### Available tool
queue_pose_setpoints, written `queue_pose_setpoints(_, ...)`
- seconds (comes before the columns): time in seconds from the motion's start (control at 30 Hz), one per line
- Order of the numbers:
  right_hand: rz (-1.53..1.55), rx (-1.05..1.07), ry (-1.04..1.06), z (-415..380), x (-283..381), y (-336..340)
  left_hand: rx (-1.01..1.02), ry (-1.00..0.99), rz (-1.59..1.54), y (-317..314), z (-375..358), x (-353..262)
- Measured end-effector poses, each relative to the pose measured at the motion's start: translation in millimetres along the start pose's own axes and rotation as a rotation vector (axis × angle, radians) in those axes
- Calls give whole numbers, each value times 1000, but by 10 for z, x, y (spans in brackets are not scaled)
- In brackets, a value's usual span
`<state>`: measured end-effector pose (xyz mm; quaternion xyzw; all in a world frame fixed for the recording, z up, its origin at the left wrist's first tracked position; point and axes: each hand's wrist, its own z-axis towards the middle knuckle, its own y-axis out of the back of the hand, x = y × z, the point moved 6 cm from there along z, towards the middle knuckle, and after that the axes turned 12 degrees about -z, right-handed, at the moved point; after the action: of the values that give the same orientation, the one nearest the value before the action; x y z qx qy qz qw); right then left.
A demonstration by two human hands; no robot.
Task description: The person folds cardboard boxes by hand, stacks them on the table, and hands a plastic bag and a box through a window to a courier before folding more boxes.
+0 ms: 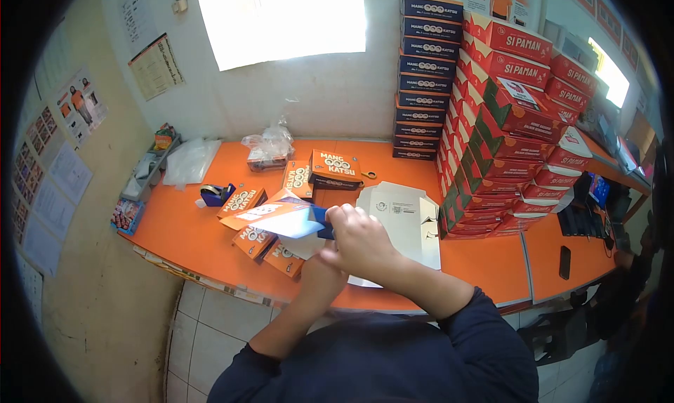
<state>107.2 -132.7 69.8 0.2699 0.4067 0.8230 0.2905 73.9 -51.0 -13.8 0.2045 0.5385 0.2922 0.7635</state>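
Note:
Both my hands are at a partly folded orange and dark blue carton (281, 217), raised above the orange table. My right hand (364, 240) is closed on the carton's blue right end. Below it, my left hand (324, 268) is at the carton's lower edge, its fingers mostly hidden. A flat, unfolded carton (404, 227) with its pale inner side up lies to the right of my hands. Small orange boxes lie under and beside the raised carton, among them one box (242, 201) on the left and another (335, 166) behind it.
Dark blue boxes (427, 66) and red boxes (516, 147) stand in tall stacks at the back right. A tape dispenser (217, 194), plastic bags (193, 161), and yellow-handled scissors (368, 175) lie on the table (484, 269). A phone (564, 262) lies at right; a person (625, 291) is beyond.

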Motion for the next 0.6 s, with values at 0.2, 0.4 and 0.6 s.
queue_pose_setpoints(0.2, 108, -270, 122, 147, -275, 105, 72, 193, -277, -155, -108, 83)
queue_pose_setpoints(0.4, 95, -118, 347, -138, -39, -76, -115, 4, -799, 162, 44, -87)
queue_pose_setpoints(0.6, 317, 46, 133, -235, 1, -191, -230, -148, -115, 366, -119, -222)
